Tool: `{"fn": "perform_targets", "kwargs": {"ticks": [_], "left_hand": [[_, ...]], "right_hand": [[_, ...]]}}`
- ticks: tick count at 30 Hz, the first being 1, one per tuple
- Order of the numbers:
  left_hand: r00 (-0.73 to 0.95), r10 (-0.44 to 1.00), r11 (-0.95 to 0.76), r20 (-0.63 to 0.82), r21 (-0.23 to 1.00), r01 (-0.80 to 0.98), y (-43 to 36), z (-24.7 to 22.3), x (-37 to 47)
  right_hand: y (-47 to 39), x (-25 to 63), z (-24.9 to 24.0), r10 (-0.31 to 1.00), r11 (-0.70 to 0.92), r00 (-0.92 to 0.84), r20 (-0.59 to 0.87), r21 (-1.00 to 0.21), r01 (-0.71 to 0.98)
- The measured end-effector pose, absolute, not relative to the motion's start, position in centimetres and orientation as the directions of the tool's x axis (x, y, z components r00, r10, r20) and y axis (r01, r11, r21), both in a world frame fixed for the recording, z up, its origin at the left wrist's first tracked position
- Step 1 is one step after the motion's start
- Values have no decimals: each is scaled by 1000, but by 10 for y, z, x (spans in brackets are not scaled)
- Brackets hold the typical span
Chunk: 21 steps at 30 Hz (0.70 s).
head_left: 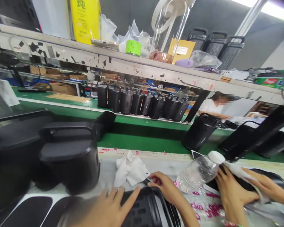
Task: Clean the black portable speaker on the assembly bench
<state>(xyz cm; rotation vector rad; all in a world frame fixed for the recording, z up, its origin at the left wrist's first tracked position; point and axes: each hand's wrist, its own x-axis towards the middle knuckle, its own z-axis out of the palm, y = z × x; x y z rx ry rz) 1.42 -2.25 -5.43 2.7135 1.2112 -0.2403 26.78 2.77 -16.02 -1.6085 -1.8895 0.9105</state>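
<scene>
Left hand (109,205) flat, fingers spread on black housing (144,211) at table's near edge; right hand (167,187) gripping its far rim. Best keep housing pinned, grip steady.

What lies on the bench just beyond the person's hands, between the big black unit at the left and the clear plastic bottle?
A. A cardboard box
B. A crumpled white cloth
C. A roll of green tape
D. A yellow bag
B: a crumpled white cloth lies there, left of the clear plastic bottle; the other items sit elsewhere.
</scene>
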Motion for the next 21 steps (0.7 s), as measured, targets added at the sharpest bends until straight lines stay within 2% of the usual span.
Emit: {"fn": "perform_targets", "kwargs": {"ticks": [2, 5, 9, 11, 16, 18, 20, 21], "left_hand": [[647, 705, -629, -289, 167, 760, -24, -38, 14], [640, 700, -612, -318, 195, 766, -29, -31, 10], [642, 708, -598, -294, 234, 767, -32, -48, 6], [644, 720, -601, -258, 230, 765, -31, -56, 5], [658, 737, -631, -158, 191, 752, -29, -61, 5], [660, 736, -635, -154, 183, 751, -28, -61, 5], [663, 735, -639, -143, 179, 748, -27, -61, 5], [665, 734, -642, -136, 179, 745, -26, -61, 5]], "right_hand": [[37, 272, -146, 964, 97, -240, -114, -690, 717], [42, 274, -134, 941, 143, -295, -164, -599, 788], [41, 269, -125, 969, 108, -200, -142, -485, 868], [41, 268, -117, 983, 78, -147, -110, -473, 878], [6, 275, -88, 999, 28, -2, 45, -583, 812], [-37, 279, -85, 990, -19, 109, 86, -691, 723], [-90, 283, -91, 969, -74, 234, 73, -823, 563], [-114, 285, -95, 958, -84, 275, 78, -842, 533]]}}
